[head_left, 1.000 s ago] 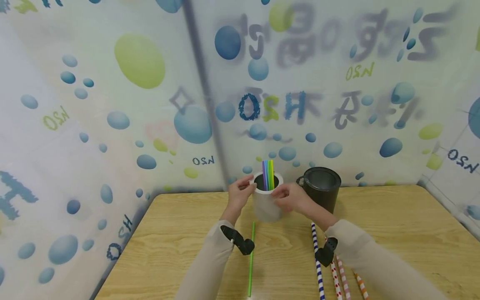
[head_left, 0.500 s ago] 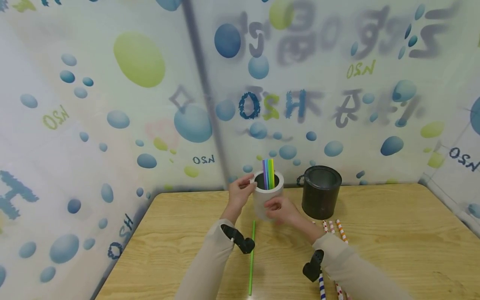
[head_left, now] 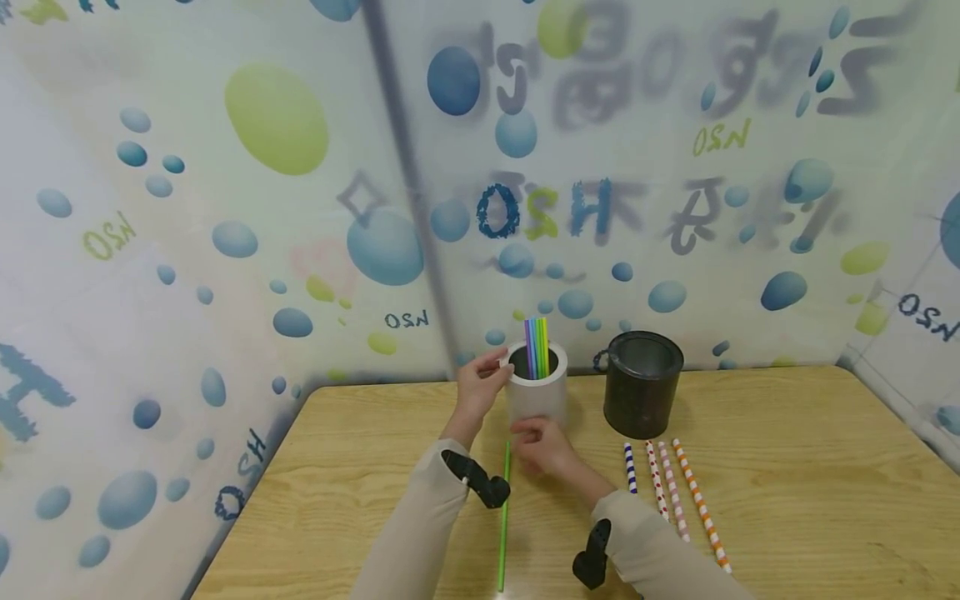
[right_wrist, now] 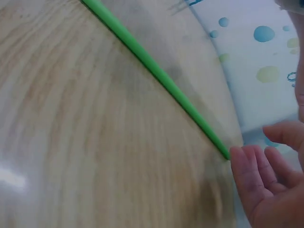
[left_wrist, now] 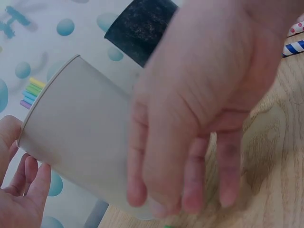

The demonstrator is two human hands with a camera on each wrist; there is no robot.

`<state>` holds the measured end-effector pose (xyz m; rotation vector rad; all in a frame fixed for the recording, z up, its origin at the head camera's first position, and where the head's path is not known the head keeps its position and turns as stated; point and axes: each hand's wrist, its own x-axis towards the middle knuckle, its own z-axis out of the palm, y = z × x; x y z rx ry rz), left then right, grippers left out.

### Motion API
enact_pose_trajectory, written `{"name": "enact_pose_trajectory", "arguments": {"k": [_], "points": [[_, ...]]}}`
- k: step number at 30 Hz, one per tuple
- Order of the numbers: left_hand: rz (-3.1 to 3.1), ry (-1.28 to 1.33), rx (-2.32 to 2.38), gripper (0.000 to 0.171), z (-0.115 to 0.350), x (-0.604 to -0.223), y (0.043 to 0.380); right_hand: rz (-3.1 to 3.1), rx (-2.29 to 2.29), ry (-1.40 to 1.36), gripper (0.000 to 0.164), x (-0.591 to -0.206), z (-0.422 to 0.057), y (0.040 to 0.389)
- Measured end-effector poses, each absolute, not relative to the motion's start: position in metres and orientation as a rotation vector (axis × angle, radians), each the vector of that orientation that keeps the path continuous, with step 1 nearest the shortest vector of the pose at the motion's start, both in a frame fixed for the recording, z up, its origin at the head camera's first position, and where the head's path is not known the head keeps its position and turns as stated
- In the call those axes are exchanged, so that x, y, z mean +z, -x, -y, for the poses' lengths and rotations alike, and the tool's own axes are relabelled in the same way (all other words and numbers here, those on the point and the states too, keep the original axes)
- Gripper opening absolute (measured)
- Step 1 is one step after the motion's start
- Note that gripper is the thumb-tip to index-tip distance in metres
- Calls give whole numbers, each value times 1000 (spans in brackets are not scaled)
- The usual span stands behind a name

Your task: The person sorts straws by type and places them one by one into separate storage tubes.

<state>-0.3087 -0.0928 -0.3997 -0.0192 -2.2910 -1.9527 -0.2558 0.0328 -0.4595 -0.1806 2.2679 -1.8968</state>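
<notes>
A white cup (head_left: 551, 400) stands at the back of the table with several coloured straws (head_left: 536, 346) upright in it. My left hand (head_left: 478, 396) holds it by the left side of its rim; the left wrist view shows the fingers (left_wrist: 35, 183) at that edge. In front of the cup, my right hand (head_left: 546, 450) hovers low over the far end of a green straw (head_left: 503, 533) lying on the table. Its fingers are loosely bent with nothing between them. In the right wrist view the green straw's tip (right_wrist: 223, 153) is beside the fingertips.
A black mug (head_left: 642, 400) stands right of the white cup. Several patterned straws (head_left: 697, 492) lie on the wooden table (head_left: 360, 492) at the right, partly under the right sleeve. A printed curtain-like backdrop (head_left: 300, 208) rises behind the table.
My right hand has come away from the cup's right side, moving down and left toward the green straw. More of the patterned straws shows now. My left hand stays at the rim.
</notes>
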Motion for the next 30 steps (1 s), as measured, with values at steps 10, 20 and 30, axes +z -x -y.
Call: {"name": "enact_pose_trajectory", "arguments": {"k": [10, 20, 30], "points": [[2280, 22, -1947, 34, 92, -400, 308, -2230, -1983, 0, 32, -480, -19, 245], [2291, -17, -1954, 33, 92, -401, 309, -2462, -1870, -50, 32, -486, -12, 241], [2273, -13, -1957, 33, 92, -400, 309, -2589, -1738, -56, 35, -483, -7, 241]]}}
